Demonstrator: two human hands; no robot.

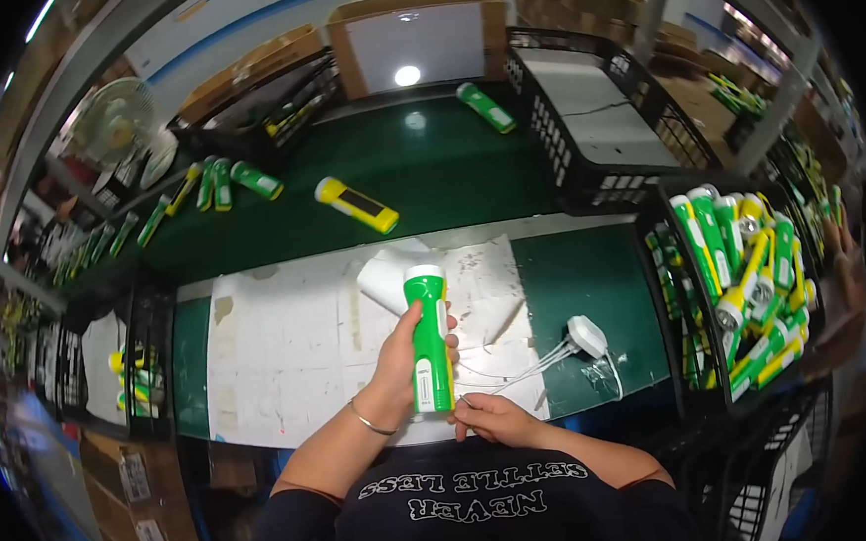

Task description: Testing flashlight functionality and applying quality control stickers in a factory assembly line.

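Note:
My left hand (pixel 397 367) is wrapped round a green flashlight (pixel 428 340) with a white head and a yellow underside. It is held above the worktop, head pointing away from me. My right hand (pixel 498 420) is at the flashlight's base, its fingers pinched together. Whatever is between those fingertips is too small to make out. Thin white cables (pixel 524 372) run from a white round plug-like device (pixel 586 336) on the right toward the flashlight's base and my right hand. A curled sheet of white paper (pixel 384 278) lies just beyond the flashlight.
A black crate (pixel 688 300) full of green and yellow flashlights stands at the right. Behind it sits another black crate (pixel 596 176). Several flashlights lie on the green belt (pixel 427 172) ahead, one yellow flashlight (pixel 358 206) nearest. A third crate (pixel 146 353) is at the left.

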